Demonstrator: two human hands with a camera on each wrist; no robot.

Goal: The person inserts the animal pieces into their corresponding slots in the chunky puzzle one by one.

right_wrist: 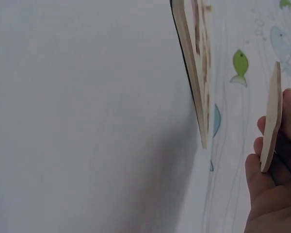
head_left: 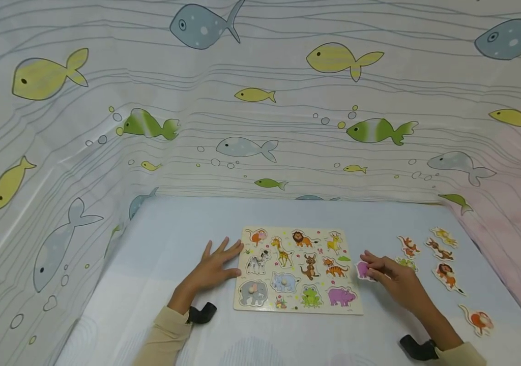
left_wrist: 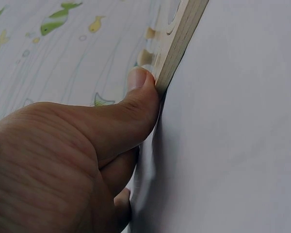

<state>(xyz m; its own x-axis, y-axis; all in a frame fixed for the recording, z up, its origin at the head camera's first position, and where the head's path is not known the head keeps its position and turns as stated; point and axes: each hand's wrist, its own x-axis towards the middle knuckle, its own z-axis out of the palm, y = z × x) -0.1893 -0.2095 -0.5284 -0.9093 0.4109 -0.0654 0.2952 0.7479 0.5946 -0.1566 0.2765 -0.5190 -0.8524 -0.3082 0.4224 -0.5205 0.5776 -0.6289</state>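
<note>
A wooden animal puzzle board (head_left: 297, 309) lies flat on the table. Along its left edge rests my left hand (head_left: 210, 269), fingers spread; the left wrist view has the thumb (left_wrist: 140, 87) against the board's side. My right hand (head_left: 395, 282) pinches a purple hippo puzzle piece (head_left: 362, 271) just off the board's right edge. In the right wrist view that hippo piece appears edge-on between thumb and fingers. Knobbed elephant (head_left: 253, 293) and blue rhino (head_left: 284, 282) pieces sit in the lower left of the board. A printed purple hippo picture (head_left: 342, 296) marks the lower right corner.
Right of the board lie several loose pieces: a lion (head_left: 447, 278), a red monkey (head_left: 479, 320), a kangaroo (head_left: 439, 249), a tiger (head_left: 409, 246), a yellow giraffe or deer (head_left: 445, 236). A green frog piece (head_left: 407, 263) is partly behind my right hand. Fish-patterned cloth (head_left: 288, 117) hangs behind the table.
</note>
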